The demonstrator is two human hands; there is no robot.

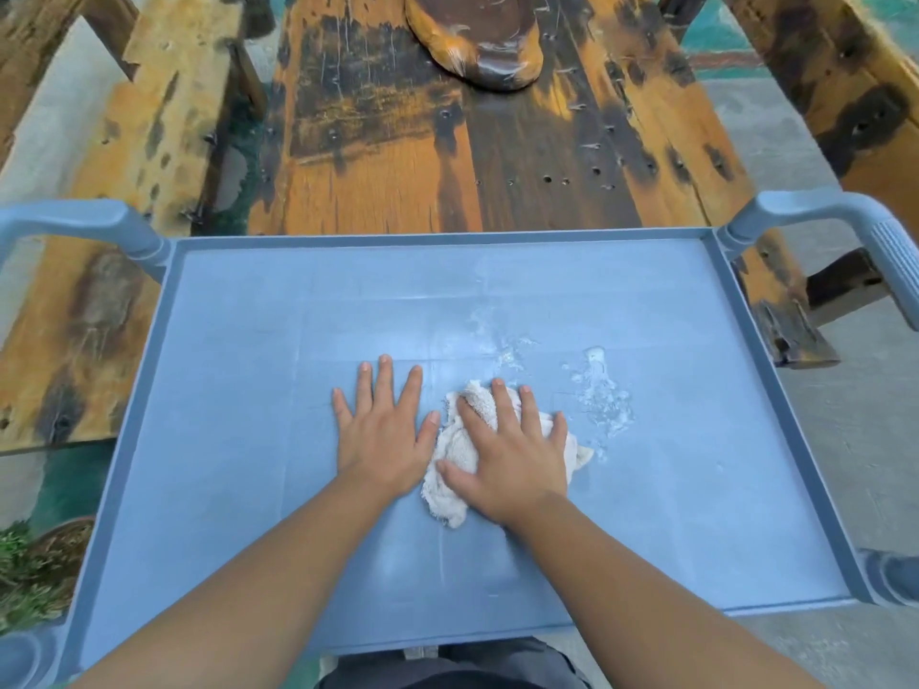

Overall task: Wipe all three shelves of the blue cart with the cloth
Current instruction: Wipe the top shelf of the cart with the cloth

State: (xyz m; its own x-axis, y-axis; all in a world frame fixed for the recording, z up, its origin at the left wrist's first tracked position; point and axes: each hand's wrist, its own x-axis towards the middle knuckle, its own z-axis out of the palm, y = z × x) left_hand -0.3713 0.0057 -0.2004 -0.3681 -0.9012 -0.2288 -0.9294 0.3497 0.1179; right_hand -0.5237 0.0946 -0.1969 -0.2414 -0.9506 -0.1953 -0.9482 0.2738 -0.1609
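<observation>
Terry cloth [462,460], soft, bunches easily; right hand [512,464] presses it flat-fingered, residue [601,395] at two o'clock. Left hand [380,432] spread on top shelf [248,390].

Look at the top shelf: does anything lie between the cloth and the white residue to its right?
Nothing visible does. The right hand presses the cloth flat on the top shelf, and only bare blue surface separates it from the white residue.

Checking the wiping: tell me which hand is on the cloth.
The right hand, fingers spread, presses the cloth. The left hand lies flat on the bare shelf beside it.
</observation>
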